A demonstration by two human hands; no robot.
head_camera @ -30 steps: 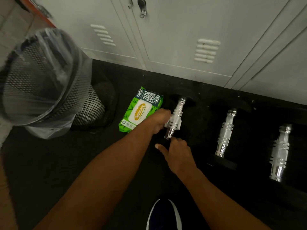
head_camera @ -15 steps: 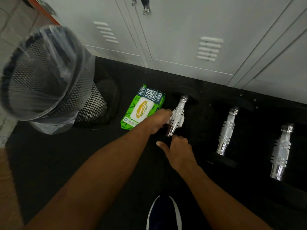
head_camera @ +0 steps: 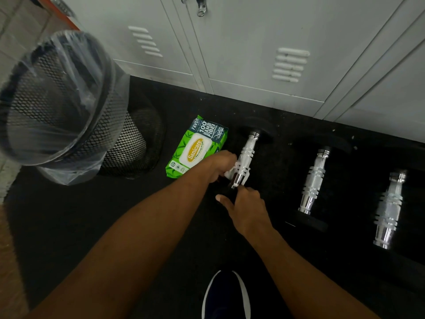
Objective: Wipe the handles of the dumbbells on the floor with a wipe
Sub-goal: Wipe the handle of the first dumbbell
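Three black dumbbells with chrome handles lie side by side on the dark floor mat. My left hand (head_camera: 219, 165) presses a white wipe (head_camera: 231, 172) against the lower part of the left dumbbell's handle (head_camera: 247, 155). My right hand (head_camera: 245, 208) rests on that dumbbell's near black head, thumb stretched left, steadying it. The middle dumbbell handle (head_camera: 314, 180) and the right dumbbell handle (head_camera: 388, 209) lie untouched to the right.
A green pack of wipes (head_camera: 195, 147) lies just left of my left hand. A mesh waste bin (head_camera: 62, 104) with a clear liner stands at the left. Grey lockers (head_camera: 253, 54) run along the back. My dark shoe (head_camera: 226, 295) is at the bottom.
My left hand with the wipe has slid slightly down the handle toward its near end. My right hand stays on the near head. The view has shifted a little.
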